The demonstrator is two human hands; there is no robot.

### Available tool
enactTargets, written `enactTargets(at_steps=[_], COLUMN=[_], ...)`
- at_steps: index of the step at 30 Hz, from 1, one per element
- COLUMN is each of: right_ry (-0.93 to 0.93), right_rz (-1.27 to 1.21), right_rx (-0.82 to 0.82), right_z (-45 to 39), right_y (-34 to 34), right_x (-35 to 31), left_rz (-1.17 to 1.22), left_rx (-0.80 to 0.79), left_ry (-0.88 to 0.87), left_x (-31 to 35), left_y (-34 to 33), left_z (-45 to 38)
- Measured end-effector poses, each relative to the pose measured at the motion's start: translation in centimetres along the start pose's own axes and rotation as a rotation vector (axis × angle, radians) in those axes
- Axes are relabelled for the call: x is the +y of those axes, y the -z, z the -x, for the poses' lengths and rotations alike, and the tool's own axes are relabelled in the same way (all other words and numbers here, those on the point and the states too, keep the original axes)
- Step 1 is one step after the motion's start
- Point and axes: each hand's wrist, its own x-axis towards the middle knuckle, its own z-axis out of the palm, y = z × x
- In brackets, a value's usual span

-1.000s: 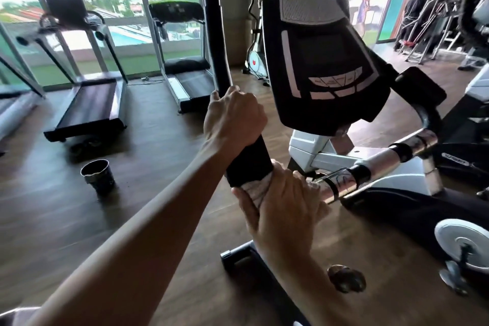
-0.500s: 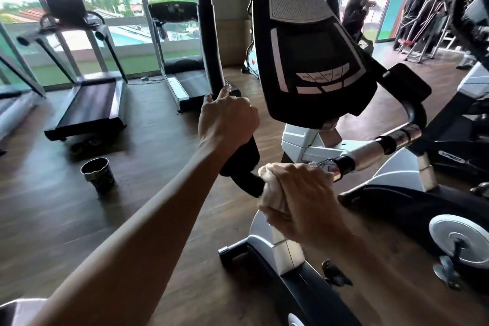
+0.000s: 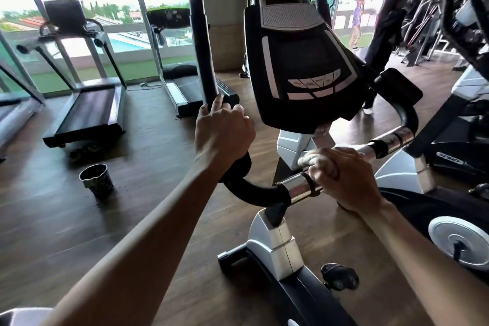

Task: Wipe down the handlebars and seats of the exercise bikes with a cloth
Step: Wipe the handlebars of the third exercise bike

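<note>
While wiping along the chrome middle of the handlebar (image 3: 299, 188), just right of the black foam bend. Judged partway through this bike (image 3: 275, 246): bar's right half, with its chrome sleeve and far grip, likely yet to do; seat out of view, so cannot tell. Other bikes at the right edge of the floor (image 3: 79, 233) presumably waiting as well.

Left hand (image 3: 222, 137): fingers curled tight round the black upright grip, steadying the bar, thumb side up. Right hand (image 3: 346, 177): closed over the cloth (image 3: 312, 160), a white bunch pressed onto the chrome tube below the console (image 3: 304, 61), some of it poking out by the thumb. Neither hand spread. Dark cup (image 3: 96, 180) standing on the floor toward the left, well apart from the bike.
</note>
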Motion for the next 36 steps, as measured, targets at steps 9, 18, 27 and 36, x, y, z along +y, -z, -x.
enactTargets(at_steps=[9, 18, 27, 36], right_ry=[0.066, -0.058, -0.101, 0.127], right_rz=[0.060, 0.225, 0.117, 0.129], right_rx=[-0.015, -0.070, -0.009, -0.095], right_z=[0.8, 1.5, -0.2, 1.2], right_y=[-0.6, -2.8, 0.2, -1.8], right_x=[-1.4, -7.6, -2.6, -4.8], left_rz=[-0.008, 0.028, 0.055, 0.100], left_rx=[0.051, 0.066, 0.063, 0.078], left_ry=[0.026, 0.080, 0.075, 0.084], left_x=[0.5, 1.0, 1.3, 1.6], left_y=[-0.6, -0.8, -0.8, -0.4], left_z=[-0.1, 0.1, 0.6, 1.1])
